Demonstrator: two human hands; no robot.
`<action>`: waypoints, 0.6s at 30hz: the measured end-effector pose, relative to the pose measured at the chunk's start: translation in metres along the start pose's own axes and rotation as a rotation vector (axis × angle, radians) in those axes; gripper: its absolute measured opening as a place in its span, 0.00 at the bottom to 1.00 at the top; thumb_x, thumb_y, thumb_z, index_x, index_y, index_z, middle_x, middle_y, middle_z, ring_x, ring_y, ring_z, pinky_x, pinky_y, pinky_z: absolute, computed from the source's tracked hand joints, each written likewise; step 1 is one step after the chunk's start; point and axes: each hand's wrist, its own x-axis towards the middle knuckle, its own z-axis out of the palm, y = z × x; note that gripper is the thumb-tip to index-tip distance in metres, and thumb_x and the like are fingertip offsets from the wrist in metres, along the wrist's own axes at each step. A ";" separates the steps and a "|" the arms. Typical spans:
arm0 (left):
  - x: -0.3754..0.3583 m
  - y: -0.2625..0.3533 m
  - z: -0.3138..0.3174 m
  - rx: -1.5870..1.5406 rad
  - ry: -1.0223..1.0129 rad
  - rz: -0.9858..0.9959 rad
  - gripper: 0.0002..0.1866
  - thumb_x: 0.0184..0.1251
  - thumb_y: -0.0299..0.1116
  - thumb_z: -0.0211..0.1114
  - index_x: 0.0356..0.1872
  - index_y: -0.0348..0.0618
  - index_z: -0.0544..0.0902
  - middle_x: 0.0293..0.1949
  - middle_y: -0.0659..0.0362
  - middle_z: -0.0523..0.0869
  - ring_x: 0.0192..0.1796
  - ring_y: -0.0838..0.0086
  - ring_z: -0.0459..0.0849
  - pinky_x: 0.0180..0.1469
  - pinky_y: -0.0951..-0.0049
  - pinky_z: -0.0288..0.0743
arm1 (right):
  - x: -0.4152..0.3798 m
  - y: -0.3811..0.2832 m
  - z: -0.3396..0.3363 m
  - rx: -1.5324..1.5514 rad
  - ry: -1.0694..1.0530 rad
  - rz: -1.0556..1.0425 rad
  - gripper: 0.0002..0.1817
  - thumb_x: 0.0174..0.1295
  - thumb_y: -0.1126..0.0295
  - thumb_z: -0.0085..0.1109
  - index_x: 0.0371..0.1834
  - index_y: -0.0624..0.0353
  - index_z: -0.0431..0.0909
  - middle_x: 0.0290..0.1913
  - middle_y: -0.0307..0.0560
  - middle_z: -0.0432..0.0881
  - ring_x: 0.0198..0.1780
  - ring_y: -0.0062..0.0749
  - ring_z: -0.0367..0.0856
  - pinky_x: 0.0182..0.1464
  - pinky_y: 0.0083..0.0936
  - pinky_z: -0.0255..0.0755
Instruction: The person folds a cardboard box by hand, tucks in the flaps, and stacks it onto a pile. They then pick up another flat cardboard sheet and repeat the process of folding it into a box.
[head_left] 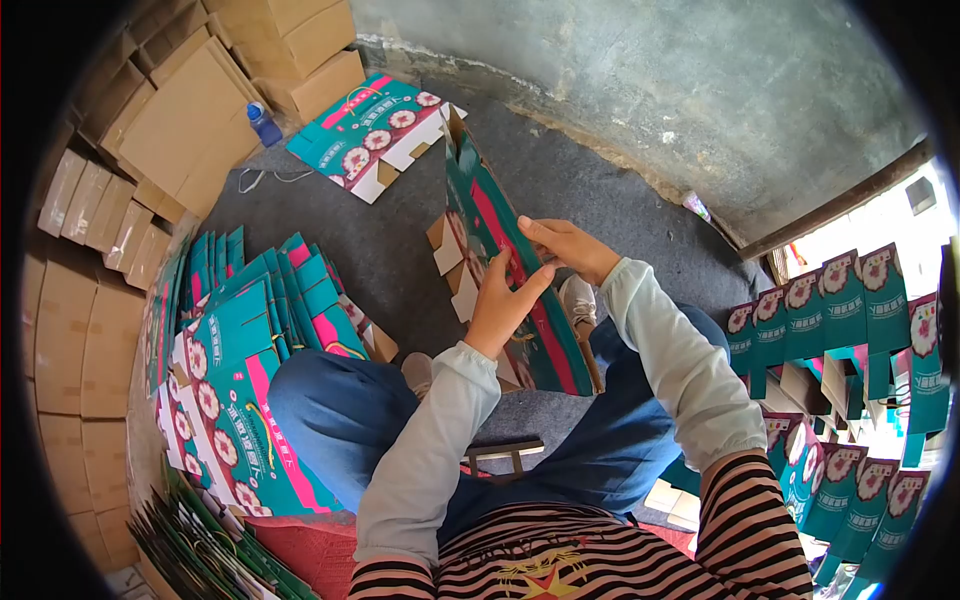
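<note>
Between my knees stands a folded green and pink carton [505,260], tilted, with its printed face turned to the left and brown-and-white flaps sticking out on that side. My left hand [505,302] is against the carton's upper face, with thumb and index finger apart. Farther up the same carton, my right hand [570,248] rests on its right edge, the index finger stretched along it and the thumb pointing at my left hand. The undersides of both hands' fingers are partly hidden.
Flat green cartons [230,400] are stacked at my left. Another printed carton [370,135] lies on the grey floor ahead. Brown boxes [85,340] line the left wall, near a blue bottle [264,128]. Rows of green boxes [840,310] stand at my right.
</note>
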 end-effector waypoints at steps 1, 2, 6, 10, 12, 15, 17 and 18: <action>-0.001 0.005 0.000 -0.011 -0.005 -0.002 0.31 0.59 0.46 0.67 0.55 0.32 0.71 0.48 0.53 0.79 0.50 0.71 0.79 0.52 0.73 0.72 | -0.004 -0.005 0.001 -0.005 -0.002 -0.005 0.43 0.61 0.34 0.46 0.62 0.66 0.69 0.57 0.60 0.72 0.58 0.47 0.71 0.57 0.37 0.69; -0.003 0.008 0.000 -0.021 -0.010 -0.003 0.32 0.59 0.47 0.67 0.55 0.32 0.71 0.48 0.53 0.79 0.51 0.71 0.79 0.52 0.73 0.72 | -0.006 -0.009 0.003 -0.011 -0.004 -0.011 0.43 0.61 0.34 0.46 0.62 0.66 0.69 0.57 0.61 0.72 0.58 0.48 0.71 0.57 0.37 0.70; -0.003 0.006 -0.002 0.029 0.018 0.020 0.32 0.59 0.47 0.67 0.56 0.31 0.70 0.48 0.52 0.79 0.52 0.69 0.79 0.53 0.71 0.72 | -0.004 -0.010 0.004 -0.009 -0.002 -0.021 0.43 0.61 0.34 0.46 0.61 0.66 0.69 0.56 0.60 0.73 0.57 0.46 0.72 0.56 0.37 0.70; -0.001 -0.008 -0.003 0.075 0.060 0.058 0.33 0.59 0.47 0.67 0.57 0.30 0.70 0.51 0.50 0.78 0.54 0.65 0.78 0.55 0.68 0.70 | -0.008 -0.013 0.009 0.015 0.015 -0.036 0.40 0.62 0.37 0.47 0.57 0.67 0.72 0.51 0.58 0.77 0.53 0.43 0.76 0.53 0.35 0.71; -0.001 -0.006 -0.001 0.108 0.035 0.051 0.35 0.59 0.48 0.67 0.58 0.29 0.69 0.53 0.48 0.76 0.56 0.63 0.77 0.57 0.68 0.69 | -0.008 -0.013 0.009 -0.132 0.027 -0.091 0.36 0.62 0.40 0.50 0.51 0.69 0.76 0.46 0.58 0.79 0.49 0.42 0.78 0.50 0.33 0.72; -0.005 -0.001 0.001 0.217 -0.013 0.054 0.36 0.60 0.47 0.66 0.61 0.30 0.66 0.57 0.47 0.74 0.59 0.62 0.74 0.59 0.68 0.67 | 0.006 0.003 0.001 -0.475 0.072 -0.241 0.28 0.62 0.48 0.54 0.43 0.69 0.79 0.37 0.58 0.82 0.42 0.40 0.81 0.45 0.32 0.73; -0.005 -0.028 0.000 0.339 0.027 0.126 0.34 0.63 0.45 0.64 0.64 0.36 0.65 0.60 0.51 0.72 0.59 0.66 0.73 0.60 0.70 0.67 | 0.010 0.011 -0.009 -0.538 0.188 -0.349 0.24 0.61 0.54 0.56 0.39 0.70 0.80 0.33 0.58 0.82 0.39 0.39 0.82 0.42 0.32 0.73; -0.015 -0.008 -0.003 0.268 0.040 -0.046 0.35 0.63 0.47 0.64 0.64 0.35 0.65 0.59 0.50 0.74 0.58 0.65 0.74 0.61 0.69 0.65 | 0.002 -0.002 -0.016 -0.390 0.213 -0.197 0.17 0.62 0.62 0.57 0.42 0.68 0.79 0.34 0.53 0.84 0.37 0.35 0.82 0.41 0.30 0.74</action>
